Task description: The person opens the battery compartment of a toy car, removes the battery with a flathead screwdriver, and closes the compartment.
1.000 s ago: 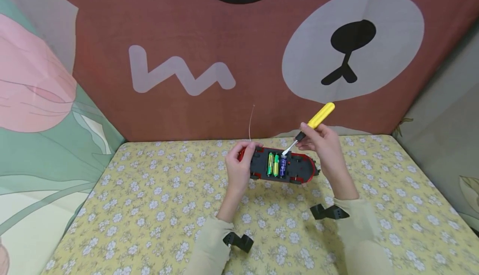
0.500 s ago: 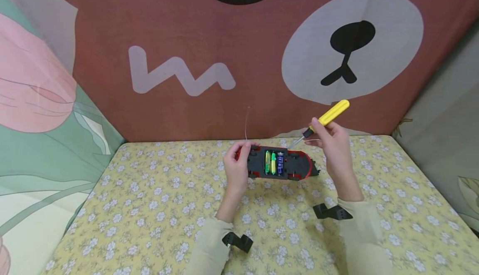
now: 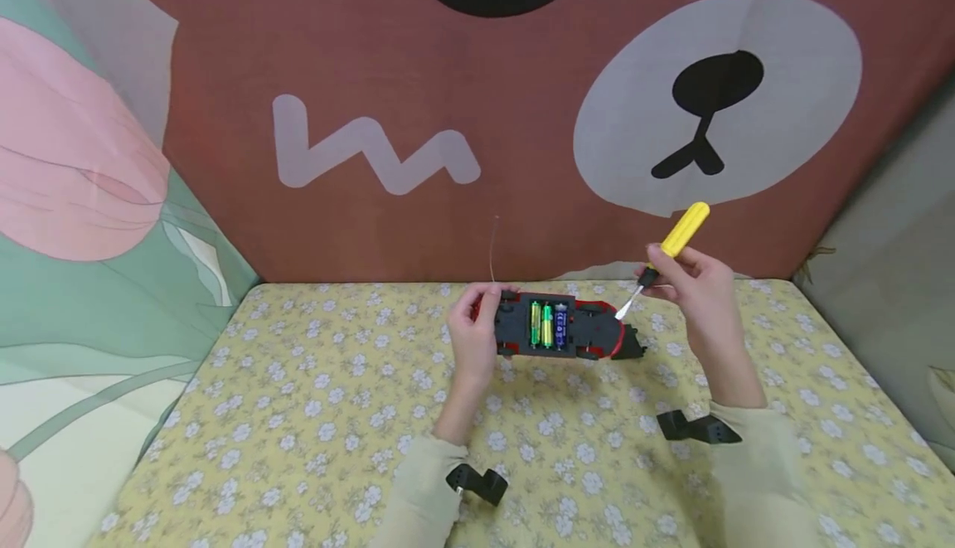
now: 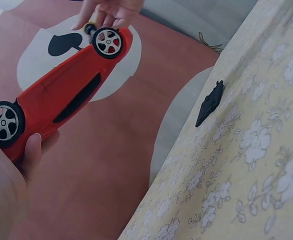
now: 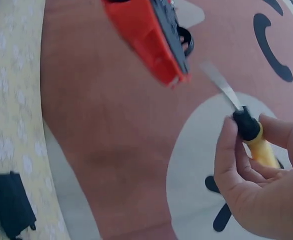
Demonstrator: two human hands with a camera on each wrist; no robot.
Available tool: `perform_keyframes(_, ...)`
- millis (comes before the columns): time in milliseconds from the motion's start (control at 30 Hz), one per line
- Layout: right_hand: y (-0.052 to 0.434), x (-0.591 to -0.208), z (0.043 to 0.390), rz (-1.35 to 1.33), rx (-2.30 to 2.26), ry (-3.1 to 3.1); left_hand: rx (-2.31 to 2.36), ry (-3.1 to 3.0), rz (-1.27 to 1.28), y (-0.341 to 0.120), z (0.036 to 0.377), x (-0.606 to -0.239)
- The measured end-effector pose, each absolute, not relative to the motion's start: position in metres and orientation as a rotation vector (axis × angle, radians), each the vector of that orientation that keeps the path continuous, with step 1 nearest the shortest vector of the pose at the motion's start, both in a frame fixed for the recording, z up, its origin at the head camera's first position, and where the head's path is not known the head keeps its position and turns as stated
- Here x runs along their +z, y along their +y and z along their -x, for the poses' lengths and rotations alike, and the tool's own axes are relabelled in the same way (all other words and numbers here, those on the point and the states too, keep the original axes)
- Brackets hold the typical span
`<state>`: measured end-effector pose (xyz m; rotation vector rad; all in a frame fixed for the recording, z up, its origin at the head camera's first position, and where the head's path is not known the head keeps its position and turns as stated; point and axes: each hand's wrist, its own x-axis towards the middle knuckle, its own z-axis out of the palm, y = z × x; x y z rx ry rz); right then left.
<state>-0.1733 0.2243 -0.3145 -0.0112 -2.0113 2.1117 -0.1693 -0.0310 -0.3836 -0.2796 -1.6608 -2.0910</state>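
Red toy car (image 3: 558,327) held belly-up above the floral surface (image 3: 298,415), my left hand (image 3: 473,334) gripping its rear end. 3 batteries (image 3: 547,325) exposed. My right hand (image 3: 697,287) pinches the yellow screwdriver (image 3: 666,252), tip just beside the car's nose.

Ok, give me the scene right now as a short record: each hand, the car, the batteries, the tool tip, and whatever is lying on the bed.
left hand: grips one end of the toy car, held underside up above the bedsheet
right hand: holds the screwdriver near its black collar
batteries: three in the open compartment, two green-yellow, one blue
tool tip: beside the car's far end, clear of the batteries
black part: on the sheet by the car's far end
antenna wire: rises from the car
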Motion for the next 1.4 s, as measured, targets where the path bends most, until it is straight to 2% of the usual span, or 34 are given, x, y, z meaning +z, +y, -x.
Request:
perform_keyframes(467, 0.251, -0.324, 0.172, 0.025, 1.984, -2.13, -2.097, -1.614, 0.281, -0.034, 0.171, -0.387)
perform_keyframes(967, 0.268, -0.332, 0.172, 0.132, 1.969, -2.193, -2.091, -1.633, 0.26, -0.033, 0.17, -0.385)
perform_keyframes(1200, 0.277, -0.338, 0.171, 0.231, 1.807, -2.337, -2.094, -1.64, 0.276, -0.033, 0.17, -0.385)
perform_keyframes(1400, 0.286, -0.347, 0.17, 0.235, 1.878, -2.306, -2.091, -1.649, 0.281, -0.032, 0.169, -0.386)
